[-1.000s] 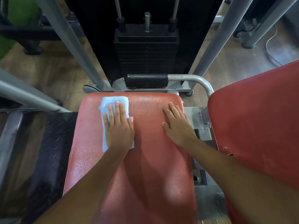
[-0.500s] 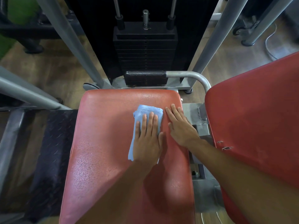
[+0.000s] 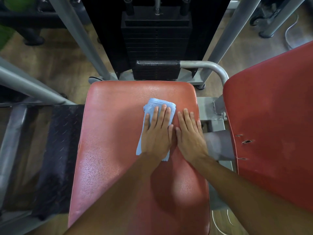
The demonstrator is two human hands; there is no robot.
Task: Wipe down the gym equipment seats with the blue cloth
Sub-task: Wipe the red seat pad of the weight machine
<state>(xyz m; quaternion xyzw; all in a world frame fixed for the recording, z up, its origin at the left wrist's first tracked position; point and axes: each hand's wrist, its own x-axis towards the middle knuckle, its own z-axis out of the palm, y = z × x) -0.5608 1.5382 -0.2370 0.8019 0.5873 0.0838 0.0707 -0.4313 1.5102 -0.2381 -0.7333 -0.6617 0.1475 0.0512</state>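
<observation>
Red seat (image 3: 118,150), folded blue cloth (image 3: 153,103), seemingly damp

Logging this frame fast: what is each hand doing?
Left hand: open, flat on the folded blue cloth.
Right hand: open, empty, flat on the red padded seat.

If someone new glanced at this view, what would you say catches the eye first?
Most striking is the red seat pad filling the centre, with the left hand pressed flat on a folded blue cloth near its far right part. The right hand rests bare on the pad just beside it. To the right, a second red pad shows small tears along its near edge.
</observation>
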